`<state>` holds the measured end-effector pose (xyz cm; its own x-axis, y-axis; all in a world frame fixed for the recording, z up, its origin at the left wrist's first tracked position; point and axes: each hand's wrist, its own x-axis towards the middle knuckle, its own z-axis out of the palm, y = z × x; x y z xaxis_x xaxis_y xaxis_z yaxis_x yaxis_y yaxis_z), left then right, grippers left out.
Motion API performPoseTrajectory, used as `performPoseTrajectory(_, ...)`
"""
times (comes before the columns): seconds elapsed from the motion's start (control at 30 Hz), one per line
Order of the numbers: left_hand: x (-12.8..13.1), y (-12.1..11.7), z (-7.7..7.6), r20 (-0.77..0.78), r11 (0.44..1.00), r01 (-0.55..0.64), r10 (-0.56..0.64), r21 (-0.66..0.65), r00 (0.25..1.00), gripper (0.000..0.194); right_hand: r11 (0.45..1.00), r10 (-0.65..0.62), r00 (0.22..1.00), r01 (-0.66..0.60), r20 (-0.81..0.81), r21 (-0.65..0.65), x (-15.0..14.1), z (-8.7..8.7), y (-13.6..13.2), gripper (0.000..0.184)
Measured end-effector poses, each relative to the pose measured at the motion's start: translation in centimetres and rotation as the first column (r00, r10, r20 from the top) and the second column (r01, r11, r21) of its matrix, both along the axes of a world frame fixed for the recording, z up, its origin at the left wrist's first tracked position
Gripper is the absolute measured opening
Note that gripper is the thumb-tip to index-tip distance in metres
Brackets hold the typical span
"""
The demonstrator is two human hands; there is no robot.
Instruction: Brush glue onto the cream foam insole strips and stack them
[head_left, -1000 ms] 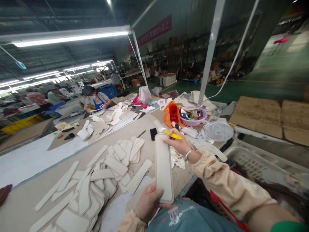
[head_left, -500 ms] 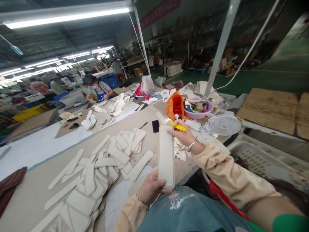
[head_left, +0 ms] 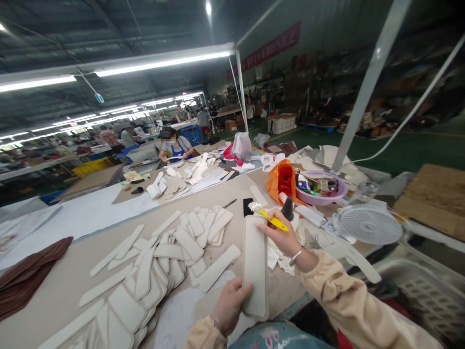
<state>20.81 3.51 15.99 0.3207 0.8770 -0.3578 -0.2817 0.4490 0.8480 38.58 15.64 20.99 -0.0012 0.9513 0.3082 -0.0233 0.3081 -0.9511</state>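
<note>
A long pale panel [head_left: 255, 264] with rounded corners stretches between my two hands above the table. My left hand [head_left: 229, 301] grips its near left edge, thumb on top. In my right hand [head_left: 283, 238] is a yellow-handled brush [head_left: 276, 222], its whitish bristles pointing left past the panel's far end. Fingers of that hand also touch the panel's far right corner. To the left lies a large heap of similar pale pieces [head_left: 145, 271], with one separate strip [head_left: 220, 267] closest to my left hand. A black phone [head_left: 247, 206] is partly hidden behind the brush.
An orange bag [head_left: 281, 180] and a purple basin [head_left: 339, 192] of small items stand beyond my right hand. A white fan [head_left: 370, 224] lies to the right, near a metal post [head_left: 370, 87]. Brown material [head_left: 32, 276] is at far left. A co-worker [head_left: 176, 145] sits across the table.
The view has shifted, so the scene sits further right and lower. The brush has swung so its bristles show more clearly at the panel's far end. Both hands still hold the panel.
</note>
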Motion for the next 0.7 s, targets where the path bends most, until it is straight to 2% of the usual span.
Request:
performPoseTrajectory(0.13, -0.3, 0.1, -0.9, -0.077, 1.000, -0.023, 0.024, 0.013, 0.997, 0.042, 0.999, 0.036, 0.999, -0.037, -0.020, -0.023, -0.4, -0.9, 0.3, 0.031)
performPoseTrajectory(0.3, -1.5, 0.4, -3.0, -0.048, 0.999, 0.034, -0.034, -0.014, 0.998, 0.043, 0.996, 0.018, 0.998, -0.022, -0.058, -0.083, -1.1, -2.4, 1.2, 0.033)
performPoseTrajectory(0.5, -3.4, 2.3, -5.0, 0.034, 0.997, 0.057, -0.055, -0.057, 0.998, 0.048, 0.988, -0.069, 0.997, 0.064, -0.030, -0.144, -2.4, -4.7, 2.6, 0.034)
performPoseTrajectory(0.7, -6.2, 4.8, -6.9, 0.055, 0.993, 0.038, -0.032, -0.110, 0.998, 0.049, 0.985, -0.068, 0.993, 0.082, 0.094, -0.155, -3.6, -8.0, 5.5, 0.029)
